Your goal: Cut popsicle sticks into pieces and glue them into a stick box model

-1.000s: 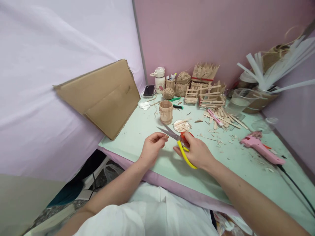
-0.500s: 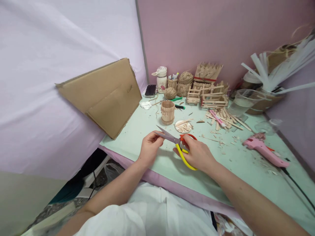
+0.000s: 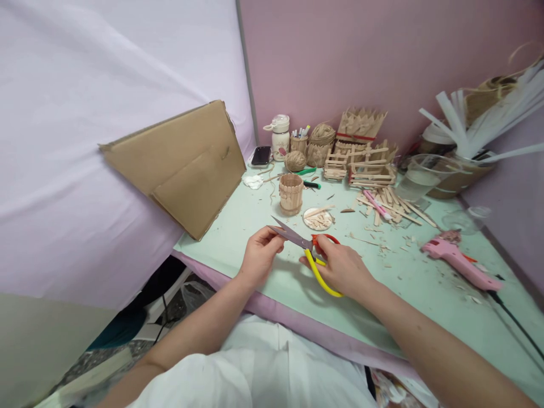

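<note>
My right hand (image 3: 344, 266) grips a pair of scissors (image 3: 295, 236) by one red and one yellow handle, the blades parted and pointing left. My left hand (image 3: 261, 255) is closed in a pinch at the blades; whatever its fingertips hold is too small and covered to name. Just beyond the blades stands a small barrel-shaped cup (image 3: 291, 195) built of wooden sticks. To its right lies a round dish (image 3: 318, 219) with cut wood pieces in it.
A pink glue gun (image 3: 461, 263) with a black cord lies at right. Loose craft sticks (image 3: 395, 207) are heaped behind it. Stick-built crates (image 3: 369, 167), a twine ball (image 3: 294, 161) and a white bottle (image 3: 280, 139) line the back. Cardboard (image 3: 182, 170) leans at left.
Both hands and the scissors keep nearly the same pose. The whole view has shifted very slightly.
</note>
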Motion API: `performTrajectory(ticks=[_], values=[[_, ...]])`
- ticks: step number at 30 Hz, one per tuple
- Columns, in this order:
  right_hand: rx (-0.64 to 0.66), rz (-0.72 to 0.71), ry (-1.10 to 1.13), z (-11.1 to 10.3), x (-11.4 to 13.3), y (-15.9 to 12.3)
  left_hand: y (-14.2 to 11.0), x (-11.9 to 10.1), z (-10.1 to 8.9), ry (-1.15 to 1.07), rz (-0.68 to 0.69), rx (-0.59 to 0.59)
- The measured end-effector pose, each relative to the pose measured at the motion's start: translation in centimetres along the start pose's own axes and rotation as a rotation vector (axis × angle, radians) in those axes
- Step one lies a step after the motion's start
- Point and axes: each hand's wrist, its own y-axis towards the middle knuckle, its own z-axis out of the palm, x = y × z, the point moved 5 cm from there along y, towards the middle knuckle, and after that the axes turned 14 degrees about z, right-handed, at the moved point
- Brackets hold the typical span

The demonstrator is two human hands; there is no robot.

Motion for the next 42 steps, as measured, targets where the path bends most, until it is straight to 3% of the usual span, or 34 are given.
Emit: performTrajectory(ticks=[11, 20, 26, 34, 42], values=[[0.023, -0.016, 0.107, 0.4, -0.6, 0.5, -0.1, -0.1, 0.1, -0.022, -0.104, 0.022], [0.115, 0.085, 0.604, 1.1, -1.7, 1.2, -0.3, 0.5, 0.4, 0.004, -0.234, 0.043], [0.126, -0.022, 0.977, 0.2, -1.0, 0.9, -1.7, 2.4, 1.5, -0.031, -0.459, 0.179], [0.213, -0.039, 1.048, 0.2, -0.6, 0.7, -2.3, 2.6, 2.0, -0.024, -0.527, 0.206], [0.149, -0.029, 0.938, -0.2, -0.5, 0.6, -2.3, 3.1, 2.1, -0.137, -0.518, 0.167]])
